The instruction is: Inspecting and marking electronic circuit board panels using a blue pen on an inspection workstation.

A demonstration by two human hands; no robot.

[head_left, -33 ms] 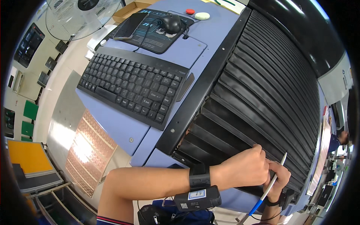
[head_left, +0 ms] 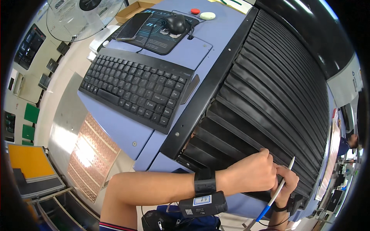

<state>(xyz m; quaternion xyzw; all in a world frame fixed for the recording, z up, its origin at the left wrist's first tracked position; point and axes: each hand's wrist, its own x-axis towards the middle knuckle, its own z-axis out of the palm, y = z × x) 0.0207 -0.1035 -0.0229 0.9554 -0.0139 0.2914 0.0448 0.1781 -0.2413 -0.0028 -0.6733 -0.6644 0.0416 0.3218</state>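
My left hand (head_left: 250,171) is closed, its back toward me and its knuckles over the near folds of a black pleated bellows cover (head_left: 269,96). Whatever its fingers may hold is hidden. Close against it on the right, my right hand (head_left: 287,183) is curled around a slim white stick (head_left: 278,190), shaped like a pen, with a blue part lower down. The stick slants, its pointed tip up over the bellows. My left wrist wears a black band (head_left: 205,181) with a black labelled box (head_left: 204,204) beside it; another dark strap circles the right wrist.
Left of the bellows runs a black metal rail (head_left: 210,92). A black keyboard (head_left: 135,86), a mouse (head_left: 176,25) and a phone (head_left: 133,27) lie on the blue machine top. A fan (head_left: 83,19) stands far left, copper-coloured panels (head_left: 92,154) lie below, and another person (head_left: 347,144) is at far right.
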